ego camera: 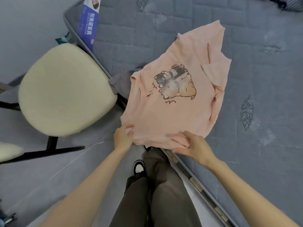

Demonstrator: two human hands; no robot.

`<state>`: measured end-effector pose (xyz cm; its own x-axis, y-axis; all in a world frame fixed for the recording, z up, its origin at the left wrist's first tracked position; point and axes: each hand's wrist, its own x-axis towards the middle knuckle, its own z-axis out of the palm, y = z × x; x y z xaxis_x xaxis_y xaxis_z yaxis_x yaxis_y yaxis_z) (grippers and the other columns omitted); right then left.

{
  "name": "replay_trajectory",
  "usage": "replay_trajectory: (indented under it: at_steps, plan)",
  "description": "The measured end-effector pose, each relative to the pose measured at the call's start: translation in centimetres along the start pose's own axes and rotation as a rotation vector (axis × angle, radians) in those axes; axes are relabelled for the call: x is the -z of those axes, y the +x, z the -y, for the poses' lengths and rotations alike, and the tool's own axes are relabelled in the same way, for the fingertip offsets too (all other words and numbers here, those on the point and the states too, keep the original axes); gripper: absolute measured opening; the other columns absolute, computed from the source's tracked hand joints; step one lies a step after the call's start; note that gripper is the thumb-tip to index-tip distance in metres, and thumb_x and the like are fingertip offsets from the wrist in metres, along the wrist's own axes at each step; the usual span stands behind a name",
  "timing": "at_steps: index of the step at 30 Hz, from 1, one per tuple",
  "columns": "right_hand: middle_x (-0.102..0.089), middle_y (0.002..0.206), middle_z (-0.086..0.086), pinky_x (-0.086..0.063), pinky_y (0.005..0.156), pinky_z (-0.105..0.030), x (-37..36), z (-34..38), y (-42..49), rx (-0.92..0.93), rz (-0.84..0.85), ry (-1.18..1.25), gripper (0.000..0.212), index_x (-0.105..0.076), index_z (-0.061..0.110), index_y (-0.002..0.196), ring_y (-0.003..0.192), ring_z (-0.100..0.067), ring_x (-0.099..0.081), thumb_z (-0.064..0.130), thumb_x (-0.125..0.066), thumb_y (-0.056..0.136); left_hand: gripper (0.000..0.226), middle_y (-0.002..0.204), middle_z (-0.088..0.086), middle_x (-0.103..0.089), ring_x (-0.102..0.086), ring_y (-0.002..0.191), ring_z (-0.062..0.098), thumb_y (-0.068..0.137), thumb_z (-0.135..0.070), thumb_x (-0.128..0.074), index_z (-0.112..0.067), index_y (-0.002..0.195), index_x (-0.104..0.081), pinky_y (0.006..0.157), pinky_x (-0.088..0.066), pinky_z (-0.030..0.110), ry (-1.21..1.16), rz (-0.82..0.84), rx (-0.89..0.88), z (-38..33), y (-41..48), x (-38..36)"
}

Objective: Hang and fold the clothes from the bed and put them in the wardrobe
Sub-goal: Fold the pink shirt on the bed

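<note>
A pink T-shirt [173, 112] with a cartoon animal print lies spread at the edge of the grey-blue quilted mattress [262, 79], one sleeve folded in on its right side. My left hand [123, 136] grips the shirt's near left edge, fingers curled into the cloth. My right hand [191, 145] holds the near right part of the same edge, fingers pressed over bunched fabric. Under the shirt's left side a grey garment [121, 84] sticks out.
A cream-cushioned chair [65, 89] on black legs stands left of the bed on the grey floor. A dark striped garment [282, 4] lies at the mattress's far right corner. My legs in dark trousers [155, 194] stand against the bed rim.
</note>
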<state>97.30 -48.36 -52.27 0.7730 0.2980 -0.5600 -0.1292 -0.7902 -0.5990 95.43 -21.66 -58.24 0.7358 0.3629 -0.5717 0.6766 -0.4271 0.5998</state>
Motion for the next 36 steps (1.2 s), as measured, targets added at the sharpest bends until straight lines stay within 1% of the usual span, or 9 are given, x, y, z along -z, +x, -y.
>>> replay_trajectory:
  at_steps: [5,10,13,16,20,24,27,30,36]
  plan:
    - [-0.067,0.107,-0.003,-0.042,0.074,-0.026,-1.1,-0.3,-2.8,-0.088,0.131,-0.085,0.043,-0.060,0.013,0.121,0.100,-0.024,-0.060,0.003,-0.063,0.079,0.036,0.127,0.016,-0.055,-0.055,0.107,0.027,0.091,-0.001,-0.048,-0.012,0.123,-0.061,0.079,-0.047,0.020,-0.009,0.068,0.055,2.3,-3.0,-0.6]
    - [-0.062,0.083,-0.003,-0.041,0.062,-0.031,0.2,0.7,-1.9,-0.061,0.041,-0.119,0.034,-0.060,0.012,0.093,0.079,-0.024,-0.055,-0.012,-0.049,0.071,0.044,0.121,0.021,-0.052,-0.054,0.098,0.027,0.090,0.003,-0.046,-0.008,0.133,-0.054,0.088,-0.045,0.028,0.025,0.099,0.125,2.6,-2.9,-0.8]
    - [-0.065,0.077,-0.006,-0.045,0.066,-0.038,2.1,2.7,0.4,0.039,-0.015,-0.134,0.031,-0.061,0.014,0.083,0.077,-0.029,-0.058,-0.011,-0.048,0.070,0.047,0.130,0.023,-0.042,-0.054,0.107,0.035,0.090,0.003,-0.044,-0.007,0.136,-0.050,0.099,-0.045,0.036,0.016,0.097,0.171,1.9,-2.2,-0.2]
    - [-0.067,0.077,-0.004,-0.048,0.070,-0.041,3.7,5.2,4.5,0.165,-0.027,-0.165,0.029,-0.065,0.015,0.085,0.080,-0.030,-0.059,-0.007,-0.051,0.071,0.061,0.139,0.016,-0.033,-0.045,0.123,0.029,0.085,0.007,-0.046,-0.011,0.143,-0.042,0.101,-0.036,0.027,0.091,0.209,0.054,0.5,-1.2,0.1]
    - [-0.069,0.107,0.006,-0.041,0.089,-0.032,4.4,7.7,10.5,0.230,-0.298,-0.052,0.033,-0.067,0.020,0.106,0.101,-0.019,-0.053,0.000,-0.049,0.087,0.075,0.144,0.008,-0.034,-0.030,0.134,0.016,0.081,-0.001,-0.063,-0.014,0.148,-0.032,0.094,-0.022,0.010,0.039,0.339,-0.135,-2.3,1.0,-0.9]
    - [-0.060,0.123,-0.001,-0.038,0.097,-0.030,4.0,5.4,13.5,0.050,-0.345,-0.034,0.034,-0.057,0.012,0.122,0.117,-0.027,-0.048,0.006,-0.052,0.089,0.055,0.120,-0.006,-0.049,-0.040,0.117,0.012,0.078,-0.013,-0.072,-0.020,0.126,-0.048,0.086,-0.038,0.010,-0.103,0.284,-0.082,-4.4,3.3,-2.5]
    - [-0.052,0.127,-0.008,-0.022,0.080,-0.023,3.2,1.2,13.7,-0.190,-0.145,-0.110,0.046,-0.046,0.007,0.127,0.119,-0.032,-0.042,0.008,-0.058,0.083,0.069,0.143,0.004,-0.038,-0.033,0.135,0.023,0.081,-0.023,-0.071,-0.016,0.142,-0.040,0.106,-0.032,0.029,0.000,0.346,-0.056,-4.9,4.4,-4.3]
    - [-0.050,0.127,-0.012,-0.026,0.088,-0.031,2.8,-1.5,13.6,-0.378,-0.008,-0.116,0.049,-0.042,0.005,0.130,0.120,-0.036,-0.043,0.011,-0.058,0.085,0.057,0.147,0.006,-0.032,-0.033,0.134,0.021,0.090,-0.023,-0.061,-0.016,0.143,-0.038,0.104,-0.028,0.022,-0.026,0.306,0.014,-5.4,5.3,-6.1]
    - [-0.058,0.109,-0.011,-0.045,0.080,-0.041,3.9,-1.5,13.9,-0.278,-0.327,-0.170,0.027,-0.050,0.008,0.110,0.099,-0.031,-0.052,-0.002,-0.041,0.087,0.027,0.122,0.008,-0.052,-0.047,0.118,0.023,0.097,-0.014,-0.046,-0.011,0.119,-0.061,0.094,-0.039,0.028,-0.088,0.110,0.081,-5.6,6.6,-5.8]
